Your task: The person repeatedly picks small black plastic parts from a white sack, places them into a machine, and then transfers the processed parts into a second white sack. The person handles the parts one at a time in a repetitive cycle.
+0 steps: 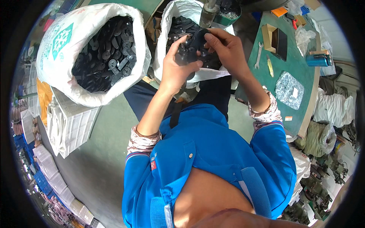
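Observation:
Both hands are over the middle white sack (164, 28), which holds many small black parts. My left hand (175, 70) is curled with thumb and fingers around several dark, flat parts; their exact shape is blurred. Between the thumb and fingers of my right hand (227, 49) is a black part (200, 37), its outline partly covered by the fingers. A metal post (207, 16) of a machine stands just beyond the hands. To the left, a larger white sack (49, 76) lies tilted open, full of black elongated parts with round, wheel-like ends (114, 57).
On the green table (253, 81) at the right lie a wrench (259, 56), a yellow-handled tool (270, 67), an open cardboard box (269, 38), a plastic-wrapped packet (289, 91) and a blue flask (318, 60). A green bowl (236, 18) sits by the post. White slatted crates (78, 131) stand left.

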The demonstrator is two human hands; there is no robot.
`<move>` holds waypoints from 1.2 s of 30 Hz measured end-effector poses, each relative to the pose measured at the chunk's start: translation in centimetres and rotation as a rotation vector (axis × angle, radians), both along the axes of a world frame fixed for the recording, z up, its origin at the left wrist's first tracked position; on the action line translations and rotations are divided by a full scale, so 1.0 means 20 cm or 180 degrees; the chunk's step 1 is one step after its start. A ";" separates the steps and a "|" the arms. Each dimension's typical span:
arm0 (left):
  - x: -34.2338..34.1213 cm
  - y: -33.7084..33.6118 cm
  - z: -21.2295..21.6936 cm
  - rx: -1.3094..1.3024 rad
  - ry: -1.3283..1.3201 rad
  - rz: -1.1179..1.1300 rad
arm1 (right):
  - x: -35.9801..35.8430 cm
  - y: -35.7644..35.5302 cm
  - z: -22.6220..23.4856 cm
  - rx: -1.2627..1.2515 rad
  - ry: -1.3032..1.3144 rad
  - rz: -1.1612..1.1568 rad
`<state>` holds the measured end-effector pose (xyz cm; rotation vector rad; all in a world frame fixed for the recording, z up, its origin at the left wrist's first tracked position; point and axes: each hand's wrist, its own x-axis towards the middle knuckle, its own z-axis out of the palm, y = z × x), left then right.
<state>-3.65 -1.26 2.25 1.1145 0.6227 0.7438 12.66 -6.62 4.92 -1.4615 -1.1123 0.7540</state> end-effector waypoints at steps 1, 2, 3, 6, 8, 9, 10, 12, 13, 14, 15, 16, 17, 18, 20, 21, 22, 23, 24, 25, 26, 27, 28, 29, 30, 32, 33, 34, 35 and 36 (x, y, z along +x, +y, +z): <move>0.00 0.01 0.00 -0.0225 -0.0158 -0.0041 | 0.01 -0.01 0.01 0.0118 -0.0020 -0.0002; 0.00 0.02 0.00 -0.0453 -0.0316 -0.0084 | 0.04 -0.01 0.03 0.0235 -0.0042 -0.0005; -0.01 0.03 0.01 -0.0637 -0.0244 -0.0042 | 0.06 -0.01 0.05 0.0352 -0.0066 -0.0009; -0.02 0.06 -0.02 -0.1374 -0.0350 -0.0002 | 0.16 0.03 0.14 0.0728 -0.0288 -0.0090; -0.03 0.07 0.00 -0.1754 -0.0529 -0.0114 | 0.19 0.09 0.22 0.0744 0.0148 -0.0240; -0.03 0.07 0.01 -0.1938 -0.0619 -0.0159 | 0.24 0.15 0.26 0.0612 0.0372 -0.0213; -0.04 0.08 0.00 -0.1912 -0.0714 -0.0152 | 0.25 0.21 0.36 0.0473 0.0609 -0.0150; -0.04 0.08 -0.04 -0.1854 -0.0906 -0.0191 | 0.26 0.27 0.44 0.0461 0.0880 -0.0108; -0.04 0.08 -0.03 -0.1808 -0.0911 -0.0113 | 0.29 0.32 0.46 0.0249 0.0623 -0.0018; -0.03 0.08 0.00 -0.1773 -0.0922 -0.0083 | 0.33 0.34 0.48 0.0035 0.0344 0.0028; -0.01 0.08 0.01 -0.1739 -0.0935 -0.0052 | 0.37 0.37 0.49 -0.0107 0.0303 0.0041; -0.01 0.08 0.01 -0.1705 -0.0979 -0.0045 | 0.40 0.40 0.48 -0.0248 0.0284 0.0089; 0.00 0.09 0.01 -0.1672 -0.1025 -0.0041 | 0.41 0.42 0.47 -0.0389 0.0262 0.0135; 0.00 0.10 0.01 -0.1640 -0.1073 -0.0040 | 0.41 0.42 0.45 -0.0354 0.0409 0.0041; 0.00 0.10 -0.01 -0.1523 -0.1190 0.0103 | 0.34 0.42 0.40 -0.0302 0.0724 -0.0062; 0.00 0.11 -0.03 -0.1480 -0.1232 0.0176 | 0.30 0.39 0.37 -0.0146 0.0979 -0.0090; 0.00 0.12 -0.04 -0.1446 -0.1292 0.0222 | 0.28 0.34 0.32 -0.0101 0.0855 0.0008; 0.01 0.12 -0.03 -0.1399 -0.1365 0.0189 | 0.27 0.26 0.24 -0.0056 0.0735 0.0091; 0.01 0.12 -0.03 -0.1391 -0.1349 0.0167 | 0.25 0.19 0.17 -0.0011 0.0617 0.0174; 0.01 0.13 -0.04 -0.1373 -0.1322 0.0152 | 0.19 0.13 0.13 -0.0082 0.0672 0.0201; 0.02 0.13 -0.04 -0.1362 -0.1292 0.0130 | 0.12 0.08 0.11 -0.0465 0.0745 0.0135; 0.02 0.12 -0.04 -0.1324 -0.1233 0.0192 | 0.06 0.03 0.05 -0.0599 0.0627 0.0347; 0.02 0.11 -0.04 -0.1339 -0.1185 0.0209 | 0.02 -0.02 -0.01 -0.0728 0.0515 0.0558; 0.02 0.11 -0.03 -0.1355 -0.1139 0.0218 | -0.02 -0.05 -0.05 -0.0196 -0.0153 0.0516; 0.02 0.10 -0.03 -0.1370 -0.1093 0.0223 | -0.06 -0.08 -0.08 0.0335 -0.0823 0.0465; 0.02 0.08 -0.02 -0.1400 -0.1055 0.0056 | -0.07 -0.10 -0.10 0.0964 -0.1904 0.0441; 0.01 0.08 -0.02 -0.1415 -0.1037 -0.0025 | -0.06 -0.11 -0.10 0.1046 -0.2313 0.0465; 0.01 0.07 -0.01 -0.1527 -0.1038 -0.0100 | -0.05 -0.11 -0.10 0.1129 -0.2734 0.0493; 0.01 0.06 -0.01 -0.1639 -0.1039 -0.0172 | -0.02 -0.10 -0.10 0.1357 -0.3045 0.0521; 0.01 0.05 0.00 -0.1751 -0.1041 -0.0241 | -0.02 -0.11 -0.07 0.1506 -0.3066 0.0487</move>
